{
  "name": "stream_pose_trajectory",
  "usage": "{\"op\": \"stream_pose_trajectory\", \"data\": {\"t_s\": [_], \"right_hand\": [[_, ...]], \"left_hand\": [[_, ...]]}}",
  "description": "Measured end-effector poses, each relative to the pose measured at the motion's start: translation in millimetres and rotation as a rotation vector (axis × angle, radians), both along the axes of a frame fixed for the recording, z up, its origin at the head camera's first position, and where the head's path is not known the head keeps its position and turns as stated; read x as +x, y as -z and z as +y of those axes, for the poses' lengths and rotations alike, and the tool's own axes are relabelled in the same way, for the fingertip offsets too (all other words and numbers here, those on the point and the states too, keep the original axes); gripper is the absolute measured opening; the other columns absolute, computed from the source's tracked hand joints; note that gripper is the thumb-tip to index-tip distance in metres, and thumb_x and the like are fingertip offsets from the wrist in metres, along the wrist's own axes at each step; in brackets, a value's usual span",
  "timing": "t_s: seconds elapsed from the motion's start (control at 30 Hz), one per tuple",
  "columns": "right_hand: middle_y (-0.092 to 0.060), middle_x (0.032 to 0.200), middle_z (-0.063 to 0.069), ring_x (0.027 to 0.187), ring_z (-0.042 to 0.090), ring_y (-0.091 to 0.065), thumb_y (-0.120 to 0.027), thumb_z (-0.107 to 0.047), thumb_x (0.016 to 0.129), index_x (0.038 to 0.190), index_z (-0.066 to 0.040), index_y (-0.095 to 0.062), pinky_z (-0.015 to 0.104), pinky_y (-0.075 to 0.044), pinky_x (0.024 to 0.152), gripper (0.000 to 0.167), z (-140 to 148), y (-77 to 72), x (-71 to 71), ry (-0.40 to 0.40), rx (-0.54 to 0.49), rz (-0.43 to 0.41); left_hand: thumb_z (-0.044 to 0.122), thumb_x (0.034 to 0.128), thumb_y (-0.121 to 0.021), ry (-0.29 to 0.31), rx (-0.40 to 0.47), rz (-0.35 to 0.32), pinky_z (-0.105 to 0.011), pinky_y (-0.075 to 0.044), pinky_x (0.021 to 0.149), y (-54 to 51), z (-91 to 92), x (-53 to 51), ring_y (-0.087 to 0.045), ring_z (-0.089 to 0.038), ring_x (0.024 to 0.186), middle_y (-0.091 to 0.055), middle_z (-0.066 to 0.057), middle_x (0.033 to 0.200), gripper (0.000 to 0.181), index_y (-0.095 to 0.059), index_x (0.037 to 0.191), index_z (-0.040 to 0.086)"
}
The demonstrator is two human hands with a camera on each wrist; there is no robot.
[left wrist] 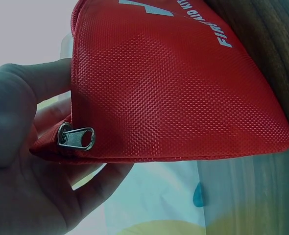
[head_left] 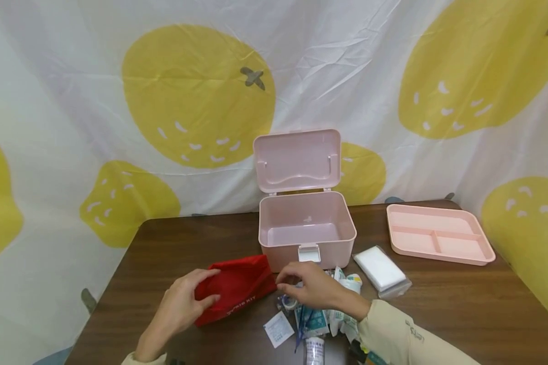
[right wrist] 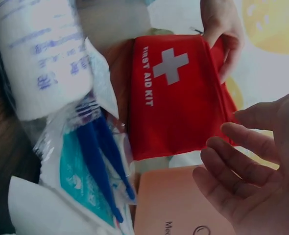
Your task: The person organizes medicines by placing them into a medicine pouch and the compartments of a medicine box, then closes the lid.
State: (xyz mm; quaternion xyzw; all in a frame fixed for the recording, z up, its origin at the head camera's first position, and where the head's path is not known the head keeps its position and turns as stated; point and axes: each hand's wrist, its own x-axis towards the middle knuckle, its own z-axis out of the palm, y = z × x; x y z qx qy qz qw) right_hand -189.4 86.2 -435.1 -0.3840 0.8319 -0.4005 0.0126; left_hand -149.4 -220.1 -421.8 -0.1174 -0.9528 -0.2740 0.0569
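A red zip pouch (head_left: 238,286) printed "FIRST AID KIT" is held by its left end in my left hand (head_left: 179,300). In the left wrist view, the fingers pass behind the fabric near a metal zipper pull (left wrist: 77,138). My right hand (head_left: 311,287) hovers by the pouch's other end, fingers loosely bent and nothing between them. The right wrist view puts those fingertips close to the zipper edge; whether they touch is unclear. Beneath the right hand lie blue tweezers (right wrist: 98,164), a white-wrapped roll (right wrist: 46,58), a square white packet (head_left: 279,329) and other packaged supplies, partly covered.
Behind the hands stands a pink box (head_left: 280,256) with its lid (head_left: 299,161) raised. Farther right lies a pink divided tray (head_left: 438,258). A bagged white pad (head_left: 381,267) sits between them. A printed cloth (head_left: 73,101) hangs along the table's back edge.
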Motion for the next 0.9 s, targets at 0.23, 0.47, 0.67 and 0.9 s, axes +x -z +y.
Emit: {"op": "stream_pose_trajectory", "data": {"t_s": [0.23,0.47,0.67,0.9], "right_hand": [[-0.071,0.095,-0.003,0.088,0.007,-0.063,-0.066,-0.012,0.094,0.1,-0.009,-0.073,0.033,-0.054,0.083,0.01,2,6.3,-7.8,-0.003,0.094,-0.028],[-0.073,0.1,0.002,0.09,0.008,-0.062,-0.057,-0.007,0.095,0.104,-0.008,-0.073,0.031,-0.052,0.084,0.018,4,20.0,-17.5,-0.07,0.216,-0.073],[-0.071,0.104,0.003,0.095,0.012,-0.063,-0.059,-0.008,0.094,0.109,-0.009,-0.073,0.034,-0.051,0.088,0.021,6,28.0,-25.2,-0.071,0.282,-0.105],[-0.07,0.107,0.005,0.102,0.02,-0.063,-0.07,-0.013,0.088,0.112,-0.008,-0.073,0.035,-0.05,0.091,0.025,8,32.6,-28.0,-0.074,0.338,-0.112]], "left_hand": [[0.015,0.0781,-0.084,0.006,0.006,-0.029,-0.041,-0.054,0.083,-1.8,0.7,-2.2,-0.065,-0.019,0.098,-0.069,-0.001,0.115,0.048,-0.069,0.124,0.015],[0.016,0.0781,-0.084,0.01,0.008,-0.031,-0.042,-0.054,0.084,-0.4,0.2,-2.6,-0.065,-0.02,0.1,-0.069,-0.001,0.116,0.049,-0.068,0.124,0.015],[0.016,0.0779,-0.085,0.023,0.006,-0.003,-0.042,-0.054,0.084,-0.4,-0.6,-2.5,-0.065,-0.02,0.1,-0.069,-0.001,0.115,0.049,-0.068,0.124,0.016],[0.016,0.0777,-0.085,0.042,0.016,0.006,-0.04,-0.055,0.083,0.7,-0.9,-1.8,-0.066,-0.019,0.099,-0.069,0.001,0.113,0.049,-0.069,0.123,0.016]]}}
